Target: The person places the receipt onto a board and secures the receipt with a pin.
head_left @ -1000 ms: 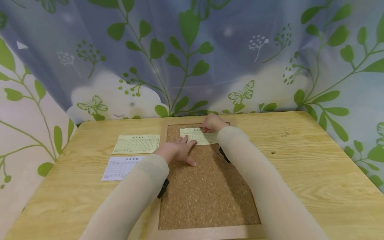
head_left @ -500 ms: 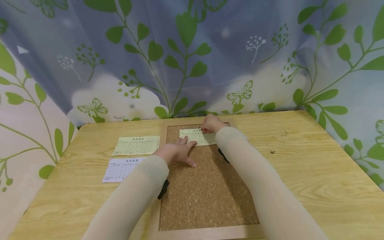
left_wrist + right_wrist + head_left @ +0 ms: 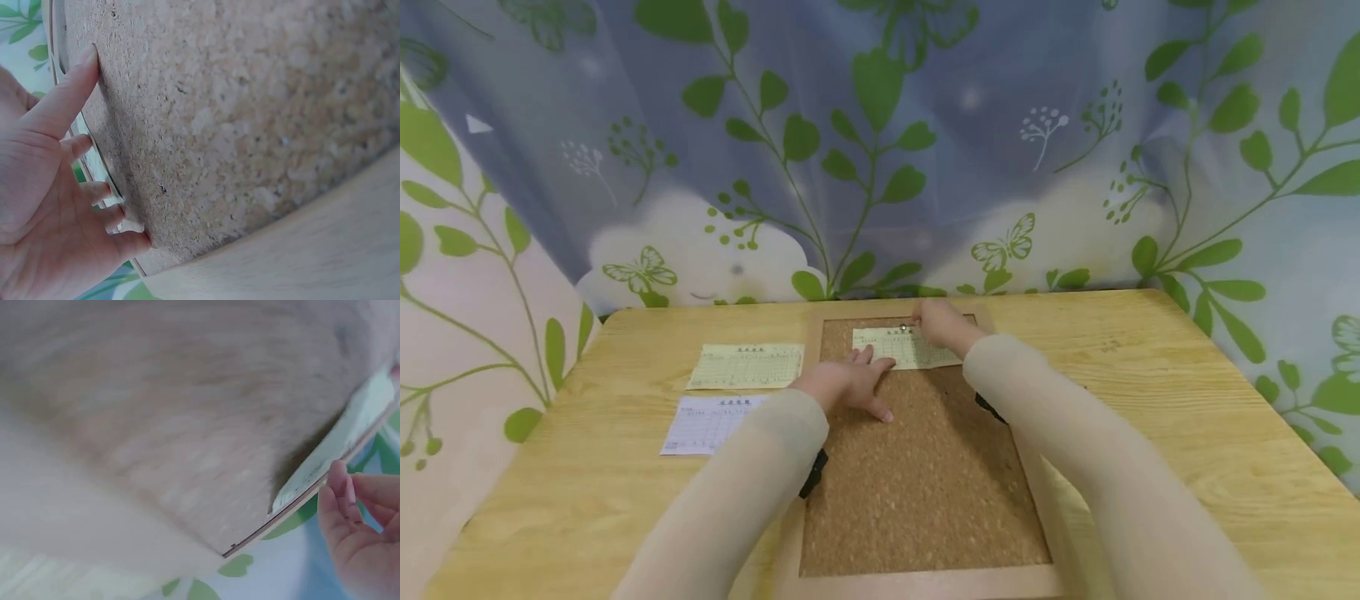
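A pale yellow printed form slip [image 3: 910,350] lies near the top of the framed corkboard [image 3: 925,475]. At its top edge sits a small shiny pin [image 3: 902,327]. My left hand [image 3: 850,385] rests spread, its fingertips on the slip's lower left part and its thumb on the cork; the left wrist view shows this hand [image 3: 69,181] with straight fingers. Just right of the pin is my right hand [image 3: 946,325], apart from it. In the right wrist view the right hand's [image 3: 362,519] fingers are loosely bent near the slip [image 3: 331,450], with nothing visible between them.
Left of the board, another yellow form slip [image 3: 745,367] and a white-lilac form slip [image 3: 707,425] lie on the wooden table [image 3: 565,467]. A leaf-patterned curtain [image 3: 910,208] stands behind the table's back edge.
My right hand has let go of the pin and shifted slightly right, so the pin now shows. The left hand keeps its place on the slip. The head view has tilted slightly.
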A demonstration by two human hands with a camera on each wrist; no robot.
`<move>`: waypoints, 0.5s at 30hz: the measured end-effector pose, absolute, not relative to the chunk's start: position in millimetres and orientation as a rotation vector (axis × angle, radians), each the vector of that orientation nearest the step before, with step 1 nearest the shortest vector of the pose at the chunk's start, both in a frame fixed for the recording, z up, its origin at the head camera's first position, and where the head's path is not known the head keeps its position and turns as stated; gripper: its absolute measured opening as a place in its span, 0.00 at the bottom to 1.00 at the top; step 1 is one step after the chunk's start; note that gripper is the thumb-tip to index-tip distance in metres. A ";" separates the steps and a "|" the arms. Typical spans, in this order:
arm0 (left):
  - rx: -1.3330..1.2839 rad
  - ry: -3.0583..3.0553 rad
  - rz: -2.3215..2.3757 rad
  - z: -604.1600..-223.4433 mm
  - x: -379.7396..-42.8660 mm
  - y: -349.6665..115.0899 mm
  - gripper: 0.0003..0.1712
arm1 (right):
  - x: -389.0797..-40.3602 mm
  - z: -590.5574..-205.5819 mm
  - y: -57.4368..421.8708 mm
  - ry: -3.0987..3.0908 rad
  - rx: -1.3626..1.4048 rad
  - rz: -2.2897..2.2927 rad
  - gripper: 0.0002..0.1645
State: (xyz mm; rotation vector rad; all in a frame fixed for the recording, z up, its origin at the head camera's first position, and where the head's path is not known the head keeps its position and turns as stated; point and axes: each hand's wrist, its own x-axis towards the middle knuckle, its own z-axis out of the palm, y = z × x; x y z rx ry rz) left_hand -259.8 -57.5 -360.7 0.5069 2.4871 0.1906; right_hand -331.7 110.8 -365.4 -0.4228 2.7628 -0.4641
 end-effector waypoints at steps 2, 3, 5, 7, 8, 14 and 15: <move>0.507 2.494 0.167 -359.6 -261.7 -57.7 0.52 | -322.7 -365.7 113.2 2.779 -0.540 -0.282 0.24; 0.508 2.497 0.157 -359.1 -262.6 -57.9 0.52 | -318.7 -366.6 114.3 2.774 -0.593 -0.211 0.26; 0.515 2.496 0.142 -358.2 -263.7 -58.3 0.52 | -312.4 -369.2 116.5 2.750 -0.675 -0.133 0.29; 0.518 2.498 0.134 -357.5 -264.1 -58.6 0.52 | -309.5 -372.3 117.8 2.730 -0.722 -0.096 0.32; 0.514 2.496 0.138 -357.3 -264.0 -58.7 0.52 | -309.0 -373.6 117.8 2.722 -0.737 -0.099 0.32; 0.504 2.481 0.156 -358.0 -261.2 -57.2 0.52 | -309.2 -379.0 117.2 2.645 -0.711 -0.098 0.31; 0.509 2.483 0.159 -358.0 -260.8 -56.4 0.52 | -309.1 -379.5 117.5 2.643 -0.702 -0.087 0.31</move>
